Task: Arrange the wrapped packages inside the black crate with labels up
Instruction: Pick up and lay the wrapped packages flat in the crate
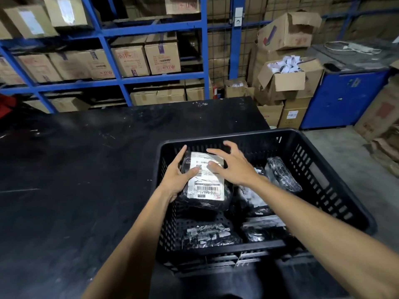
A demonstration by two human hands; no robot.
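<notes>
A black crate [319,175] with slotted walls sat at the near right of a scuffed black table [86,169], its right end hanging past the table's edge. Inside it, at about ten o'clock, a package [205,186] in black wrap lay with its white label [205,178] facing up, barcode toward the near side.

The left hand [179,178] gripped this package along its left edge, thumb pressed on the label and the other fingers curled around the far corner, so the hand was closed on it. The right hand [233,167] hovered over the package's far right corner with fingers spread wide and slightly bent; the thumb tip sat at the label's right margin, but whether it actually touched could not be told. It had hold of nothing.

Four more packages lay in the crate. One [282,173] stood tilted at two o'clock near the right wall. Another [252,197] lay at the centre, partly hidden under the right forearm. A third [207,234] lay at seven o'clock and a fourth [263,229] at five o'clock, both shiny with strips of clear tape; no full label showed on these.

Beyond the table, at twelve o'clock, blue shelving [203,50] held cardboard boxes [162,55].
</notes>
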